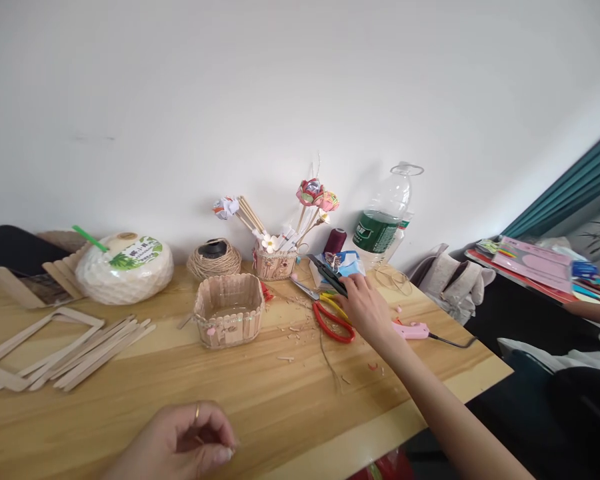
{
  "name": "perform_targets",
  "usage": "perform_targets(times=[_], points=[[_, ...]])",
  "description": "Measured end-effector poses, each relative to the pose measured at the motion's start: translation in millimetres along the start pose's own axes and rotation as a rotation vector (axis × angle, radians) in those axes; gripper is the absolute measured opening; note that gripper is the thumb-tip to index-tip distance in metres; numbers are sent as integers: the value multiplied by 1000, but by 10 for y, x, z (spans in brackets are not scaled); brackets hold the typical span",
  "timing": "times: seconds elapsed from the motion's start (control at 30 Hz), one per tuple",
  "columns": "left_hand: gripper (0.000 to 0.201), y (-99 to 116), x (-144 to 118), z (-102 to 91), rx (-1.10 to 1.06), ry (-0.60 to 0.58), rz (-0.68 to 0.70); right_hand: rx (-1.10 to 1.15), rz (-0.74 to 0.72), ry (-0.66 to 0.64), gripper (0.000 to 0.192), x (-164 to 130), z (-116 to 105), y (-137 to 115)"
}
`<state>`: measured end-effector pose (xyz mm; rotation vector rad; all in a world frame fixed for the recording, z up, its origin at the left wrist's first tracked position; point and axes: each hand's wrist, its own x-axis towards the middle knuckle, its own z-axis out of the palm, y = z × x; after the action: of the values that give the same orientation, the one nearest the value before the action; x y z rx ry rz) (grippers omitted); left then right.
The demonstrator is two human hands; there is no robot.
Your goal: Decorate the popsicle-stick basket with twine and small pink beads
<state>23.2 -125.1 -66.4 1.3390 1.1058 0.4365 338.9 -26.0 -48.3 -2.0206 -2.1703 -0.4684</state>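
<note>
Low at the front, my left hand [190, 440] is closed in a pinch, and whatever is between its fingertips is too small to name. My right hand [367, 310] reaches across the table, its fingers closed over the near end of a long dark tool [329, 275] whose kind I cannot make out. Just beneath lie red-handled scissors [334, 325] and a yellow-handled tool [334, 305]. A pink glue gun [411, 331] lies partly behind my right forearm. Left of them stands a small basket made of wooden sticks [230, 330], with a pink decoration on its front.
Wooden craft sticks [105, 350] and a stick frame [40, 333] lie at left. Along the wall are a wrapped coconut [125, 280], twine [214, 261], a decorated flower holder [275, 265], maroon thread [335, 241] and a large bottle [380, 227]. Another person's hand [587, 311] shows at far right.
</note>
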Motion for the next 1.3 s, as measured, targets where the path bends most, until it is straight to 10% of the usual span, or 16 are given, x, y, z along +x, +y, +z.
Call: perform_targets(times=[0.43, 0.7, 1.0, 1.3], points=[[21, 83, -130, 9, -202, 223, 18, 112, 35, -172, 12, -107, 77, -85], [28, 99, -111, 2, -409, 250, -27, 469, 215, -132, 27, -194, -252, -110], [18, 241, -225, 232, -465, 289, 87, 1677, 163, -205, 23, -730, -600, -762], [20, 87, -300, 550, -768, 486, 201, 1698, 327, -246, 38, -1118, -546, -1305]])
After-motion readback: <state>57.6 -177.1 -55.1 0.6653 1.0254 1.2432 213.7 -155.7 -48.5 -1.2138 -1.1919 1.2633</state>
